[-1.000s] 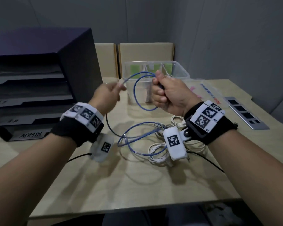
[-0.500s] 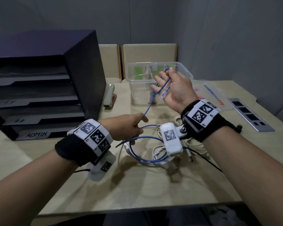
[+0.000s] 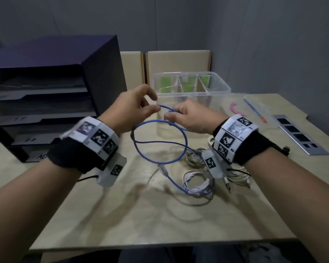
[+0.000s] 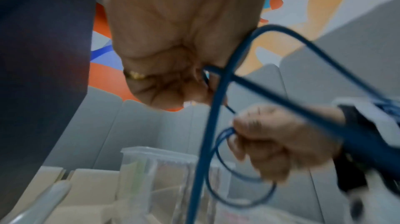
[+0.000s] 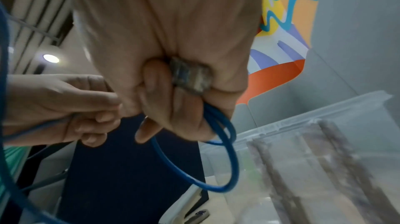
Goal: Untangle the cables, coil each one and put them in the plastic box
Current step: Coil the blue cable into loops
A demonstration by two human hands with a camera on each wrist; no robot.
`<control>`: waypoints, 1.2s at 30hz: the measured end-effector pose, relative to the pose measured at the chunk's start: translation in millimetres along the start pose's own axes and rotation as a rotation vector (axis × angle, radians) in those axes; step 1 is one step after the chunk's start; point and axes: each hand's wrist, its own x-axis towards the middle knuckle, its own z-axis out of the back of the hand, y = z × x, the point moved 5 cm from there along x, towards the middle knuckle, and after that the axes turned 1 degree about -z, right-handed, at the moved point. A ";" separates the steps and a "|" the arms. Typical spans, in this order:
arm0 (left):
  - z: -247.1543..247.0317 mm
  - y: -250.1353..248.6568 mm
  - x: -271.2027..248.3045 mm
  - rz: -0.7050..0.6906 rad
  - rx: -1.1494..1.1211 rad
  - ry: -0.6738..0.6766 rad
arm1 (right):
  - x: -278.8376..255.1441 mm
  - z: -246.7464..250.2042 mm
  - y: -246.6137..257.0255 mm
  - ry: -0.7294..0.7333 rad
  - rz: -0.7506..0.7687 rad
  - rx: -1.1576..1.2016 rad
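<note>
Above the table (image 3: 122, 215), both hands hold the blue cable (image 3: 184, 149) looped, hanging downward.

Blue cable (image 4: 207, 142) held between both hands.
Pinched by left hand (image 4: 173, 43); looped from right hand (image 4: 281, 142) above plastic box (image 4: 151, 167).

Front half of tabletop (image 3: 122, 221) bare: free passage along the front edge and front-left corner. Left edge blocked by tall dark file organizer (image 3: 51, 88). Plastic box (image 3: 190, 86) stands at the back edge, top open. Its lid (image 3: 254, 112) and a grey strip (image 3: 300, 137) occupy the right edge. White cable pile (image 3: 198, 183) clutters centre-right.
</note>
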 end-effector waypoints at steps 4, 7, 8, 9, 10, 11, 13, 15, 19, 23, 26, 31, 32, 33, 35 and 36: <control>1.0 -1.9 -10.1 0.035 -0.461 0.266 | 5.3 7.9 -15.3 -0.078 -0.096 0.052; -6.2 -7.8 -15.0 -0.050 -0.547 0.344 | 3.0 9.1 -16.0 -0.065 -0.182 0.055; -7.6 -8.1 -14.7 -0.056 -0.559 0.325 | 1.7 8.9 -13.8 -0.053 -0.186 0.052; -7.6 -7.0 -12.9 -0.031 -0.606 0.289 | 2.1 7.0 -12.7 -0.041 -0.183 0.062; -5.7 -6.2 -10.8 0.005 -0.668 0.232 | 2.1 5.2 -13.2 -0.024 -0.183 0.089; -2.6 -4.1 -7.7 0.045 -0.724 0.155 | 1.9 2.3 -14.7 0.000 -0.189 0.141; 5.7 -2.1 -2.4 0.125 -0.781 -0.023 | -0.7 -3.1 -17.2 0.077 -0.200 0.273; 12.3 5.2 1.3 0.204 -0.773 -0.202 | -5.8 -7.0 -11.1 0.168 -0.176 0.384; 8.5 31.6 7.8 0.329 -0.550 -0.302 | -11.9 6.9 9.2 0.127 -0.102 0.741; 1.5 47.9 4.2 0.409 -0.338 -0.254 | -12.7 31.1 12.3 -0.073 -0.120 0.865; 4.2 55.1 -0.8 0.436 -0.050 -0.174 | -13.6 42.9 7.5 -0.171 -0.151 0.903; 1.6 48.8 -2.7 0.383 0.328 -0.026 | -18.0 43.9 12.2 -0.044 -0.115 0.931; 1.3 41.0 -0.4 0.278 0.284 -0.054 | -18.9 41.1 14.2 0.000 -0.116 0.912; 0.6 30.1 1.3 0.153 0.235 -0.073 | -20.1 38.1 16.0 0.045 -0.124 0.893; -0.9 12.2 4.8 -0.062 0.146 -0.097 | -22.3 31.2 20.7 0.129 -0.131 0.867; -1.3 4.7 6.8 -0.117 0.126 -0.105 | -22.8 28.6 23.2 0.160 -0.121 0.864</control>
